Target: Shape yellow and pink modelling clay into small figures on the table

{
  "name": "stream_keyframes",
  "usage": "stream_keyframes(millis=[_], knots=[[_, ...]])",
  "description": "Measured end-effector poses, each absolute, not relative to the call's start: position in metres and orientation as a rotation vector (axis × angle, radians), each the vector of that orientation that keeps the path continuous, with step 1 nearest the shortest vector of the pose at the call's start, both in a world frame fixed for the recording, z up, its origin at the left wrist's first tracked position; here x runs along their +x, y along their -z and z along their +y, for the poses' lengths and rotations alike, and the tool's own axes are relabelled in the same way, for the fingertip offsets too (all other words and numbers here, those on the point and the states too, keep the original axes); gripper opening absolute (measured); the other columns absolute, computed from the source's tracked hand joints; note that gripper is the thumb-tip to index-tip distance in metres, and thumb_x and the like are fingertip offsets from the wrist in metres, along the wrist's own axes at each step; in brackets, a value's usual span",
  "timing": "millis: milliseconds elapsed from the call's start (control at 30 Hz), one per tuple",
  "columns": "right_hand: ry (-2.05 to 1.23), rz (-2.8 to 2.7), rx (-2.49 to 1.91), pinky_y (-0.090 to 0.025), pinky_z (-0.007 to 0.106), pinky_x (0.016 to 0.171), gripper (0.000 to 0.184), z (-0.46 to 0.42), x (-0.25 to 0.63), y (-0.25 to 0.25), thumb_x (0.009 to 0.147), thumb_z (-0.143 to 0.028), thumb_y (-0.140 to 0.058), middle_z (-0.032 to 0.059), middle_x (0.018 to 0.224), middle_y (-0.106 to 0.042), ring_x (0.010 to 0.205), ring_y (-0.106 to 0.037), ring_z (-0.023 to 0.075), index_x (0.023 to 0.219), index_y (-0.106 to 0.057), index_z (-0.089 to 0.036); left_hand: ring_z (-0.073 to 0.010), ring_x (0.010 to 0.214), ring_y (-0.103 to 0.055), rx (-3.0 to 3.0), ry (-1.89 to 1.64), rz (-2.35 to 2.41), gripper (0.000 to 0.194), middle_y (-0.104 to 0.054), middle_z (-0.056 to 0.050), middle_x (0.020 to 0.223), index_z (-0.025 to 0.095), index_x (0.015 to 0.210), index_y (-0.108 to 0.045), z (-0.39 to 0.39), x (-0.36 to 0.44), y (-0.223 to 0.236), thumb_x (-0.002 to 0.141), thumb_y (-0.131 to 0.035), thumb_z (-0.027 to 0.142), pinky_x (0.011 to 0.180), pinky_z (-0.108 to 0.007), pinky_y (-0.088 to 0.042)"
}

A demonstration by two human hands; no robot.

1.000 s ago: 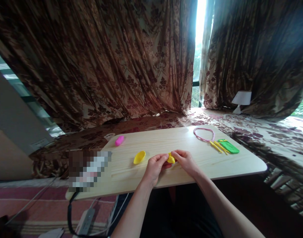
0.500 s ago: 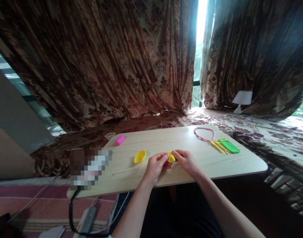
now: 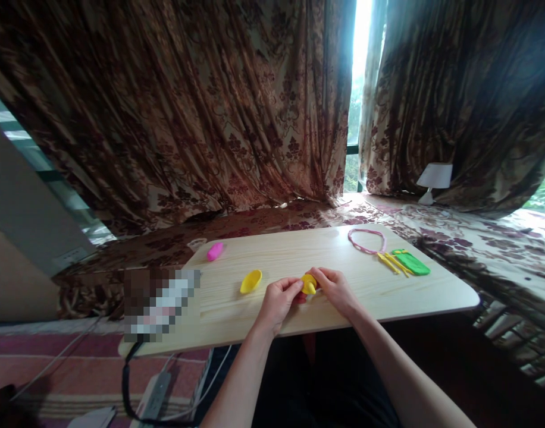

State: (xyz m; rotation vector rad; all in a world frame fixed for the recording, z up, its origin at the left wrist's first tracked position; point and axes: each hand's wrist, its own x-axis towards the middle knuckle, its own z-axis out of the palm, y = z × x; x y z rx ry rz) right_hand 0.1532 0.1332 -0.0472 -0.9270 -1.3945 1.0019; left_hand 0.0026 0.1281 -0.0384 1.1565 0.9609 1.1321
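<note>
yellow piece between fingers of left hand and right hand

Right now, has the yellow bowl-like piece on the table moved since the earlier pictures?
No: the yellow bowl-like piece shows no shift either way against the table.

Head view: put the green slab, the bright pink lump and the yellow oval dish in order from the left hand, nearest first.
From the left hand:
1. Yellow oval dish, just to its left on the table.
2. Bright pink lump, farther left, near the far edge.
3. Green slab, right side, beyond the right hand.
</note>
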Motion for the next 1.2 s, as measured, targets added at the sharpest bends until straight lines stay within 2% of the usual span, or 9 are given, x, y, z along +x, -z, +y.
stream_keyframes(millis=[200,367,500,600,767,933,1100,1200], knots=[[-0.998,-1.394,-0.947,-0.034,0.022,0.053,0.032,0.1339,0.1526,0.0489,0.078,-0.044,-0.058,-0.0016,0.059,-0.056,0.056,-0.046,0.0108,0.067,-0.064,-0.014,-0.0129,0.060,-0.063,1.173,-1.119,0.936,0.025,-0.069,-0.005,0.068,0.011,0.082,-0.069,0.1257,0.0042,0.0390,0.067,-0.073,0.031,0.060,-0.024,-0.053],[-0.998,-1.382,-0.948,-0.036,0.023,0.056,0.043,0.1345,0.1533,0.0475,0.085,-0.049,-0.044,-0.0010,0.060,-0.055,0.058,-0.048,0.0117,0.067,-0.062,-0.015,-0.0121,0.060,-0.064,1.105,-1.157,0.948,0.025,-0.070,-0.006,0.072,0.011,0.087,-0.067,0.1247,0.0038,0.0377,0.069,-0.071,0.029,0.063,-0.024,-0.054],[-0.979,-1.401,-0.947,-0.033,0.023,0.053,0.037,0.1339,0.1529,0.0469,0.081,-0.046,-0.053,-0.0025,0.056,-0.052,0.055,-0.045,0.0108,0.063,-0.061,-0.014,-0.0137,0.062,-0.066,1.067,-1.180,0.943,0.031,-0.072,-0.006,0.077,0.014,0.096,-0.066,0.1245,0.0035,0.0361,0.071,-0.070,0.032,0.063,-0.026,-0.055],[-0.963,-1.405,-0.941,-0.033,0.023,0.052,0.035,0.1330,0.1521,0.0474,0.080,-0.045,-0.054,-0.0029,0.056,-0.051,0.054,-0.044,0.0105,0.064,-0.061,-0.015,-0.0150,0.064,-0.066,1.076,-1.173,0.943,0.030,-0.072,-0.007,0.079,0.013,0.090,-0.068,0.1246,0.0052,0.0362,0.069,-0.071,0.034,0.059,-0.025,-0.055],[-0.933,-1.389,-0.945,-0.034,0.023,0.053,0.032,0.1331,0.1517,0.0486,0.079,-0.043,-0.056,-0.0025,0.058,-0.053,0.056,-0.045,0.0108,0.065,-0.061,-0.014,-0.0136,0.058,-0.065,1.091,-1.169,0.967,0.028,-0.070,-0.006,0.070,0.010,0.082,-0.068,0.1240,0.0068,0.0380,0.066,-0.074,0.032,0.059,-0.024,-0.055],[-0.963,-1.405,-0.943,-0.035,0.023,0.053,0.036,0.1334,0.1524,0.0476,0.082,-0.044,-0.052,-0.0017,0.058,-0.054,0.055,-0.045,0.0109,0.065,-0.062,-0.014,-0.0131,0.058,-0.065,1.118,-1.166,0.972,0.028,-0.070,-0.006,0.070,0.011,0.083,-0.069,0.1231,0.0063,0.0387,0.066,-0.073,0.033,0.060,-0.025,-0.055],[-0.983,-1.423,-0.946,-0.036,0.023,0.053,0.031,0.1321,0.1533,0.0474,0.078,-0.042,-0.058,-0.0006,0.061,-0.057,0.057,-0.048,0.0119,0.068,-0.065,-0.013,-0.0121,0.057,-0.063,1.157,-1.160,0.960,0.027,-0.069,-0.005,0.067,0.011,0.084,-0.070,0.1236,0.0088,0.0408,0.067,-0.073,0.031,0.057,-0.022,-0.053],[-0.962,-1.389,-0.961,-0.037,0.024,0.055,0.036,0.1337,0.1538,0.0485,0.081,-0.045,-0.052,-0.0004,0.061,-0.057,0.058,-0.048,0.0120,0.070,-0.065,-0.014,-0.0119,0.057,-0.063,1.144,-1.175,0.953,0.026,-0.070,-0.005,0.068,0.011,0.086,-0.070,0.1247,0.0084,0.0423,0.067,-0.073,0.030,0.058,-0.022,-0.053]])
